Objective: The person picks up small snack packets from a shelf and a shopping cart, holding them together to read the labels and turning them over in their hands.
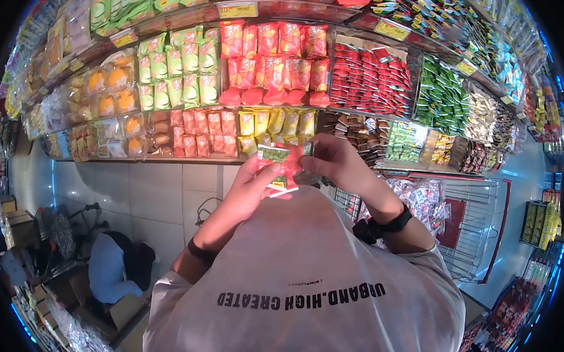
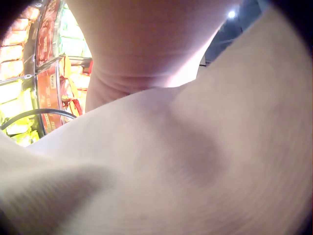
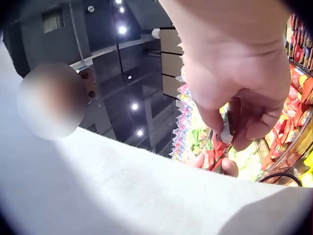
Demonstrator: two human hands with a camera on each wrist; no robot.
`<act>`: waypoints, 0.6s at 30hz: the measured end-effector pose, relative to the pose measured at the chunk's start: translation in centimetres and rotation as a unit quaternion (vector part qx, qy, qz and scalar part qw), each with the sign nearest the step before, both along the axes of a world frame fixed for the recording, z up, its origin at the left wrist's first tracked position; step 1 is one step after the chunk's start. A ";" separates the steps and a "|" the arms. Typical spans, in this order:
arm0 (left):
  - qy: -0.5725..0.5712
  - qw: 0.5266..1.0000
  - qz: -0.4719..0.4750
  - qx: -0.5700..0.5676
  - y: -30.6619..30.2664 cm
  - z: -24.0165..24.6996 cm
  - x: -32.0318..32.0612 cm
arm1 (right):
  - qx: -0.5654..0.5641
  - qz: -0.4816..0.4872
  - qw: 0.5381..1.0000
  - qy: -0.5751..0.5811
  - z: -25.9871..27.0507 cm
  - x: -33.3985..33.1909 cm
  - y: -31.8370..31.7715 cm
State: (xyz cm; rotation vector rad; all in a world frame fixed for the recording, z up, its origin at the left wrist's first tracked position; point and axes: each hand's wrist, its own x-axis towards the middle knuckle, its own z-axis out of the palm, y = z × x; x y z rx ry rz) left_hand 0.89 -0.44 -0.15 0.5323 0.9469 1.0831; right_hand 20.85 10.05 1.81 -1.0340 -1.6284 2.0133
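Note:
In the head view my left hand (image 1: 251,186) holds a small red-and-green snack packet (image 1: 274,155) with white crimped ends, the thumb lying across its front. My right hand (image 1: 343,163) is just to the right, fingers bent close beside that packet. The right wrist view has its thumb and fingers pinching a small dark packet with a pale edge (image 3: 226,131). Below it, fingertips (image 3: 229,167) of the left hand show beside something red. Skin fills most of the left wrist view, so the left hand's hold is hidden there.
Tiered shelves of snacks stand in front, with red packets (image 1: 371,79), green packets (image 1: 440,95) and yellow packets (image 1: 277,121). A wire shopping cart (image 1: 477,218) with bagged goods stands at my right. A person (image 1: 114,266) crouches at the lower left.

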 end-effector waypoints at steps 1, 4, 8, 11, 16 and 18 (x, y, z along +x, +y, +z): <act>-0.004 1.000 -0.002 -0.011 0.0 -0.1 -0.1 | -0.024 -0.018 0.999 0.037 -0.1 0.0 0.0; -0.011 1.000 -0.016 -0.021 -0.1 0.2 -0.4 | -0.022 -0.033 0.997 0.062 0.1 0.4 0.6; -0.011 0.999 -0.026 -0.023 -0.2 -0.2 -0.4 | -0.029 -0.117 0.971 0.204 -0.3 0.4 1.7; -0.004 0.999 -0.031 -0.012 0.3 -0.2 -0.7 | -0.071 -0.151 0.926 0.337 -1.6 1.4 4.1; -0.003 0.999 0.036 -0.032 0.5 0.1 -0.8 | -0.145 -0.274 0.895 0.321 -2.6 3.9 9.3; -0.006 0.999 0.041 -0.033 0.5 0.1 -0.8 | -0.131 -0.296 0.899 0.295 -3.6 5.0 12.3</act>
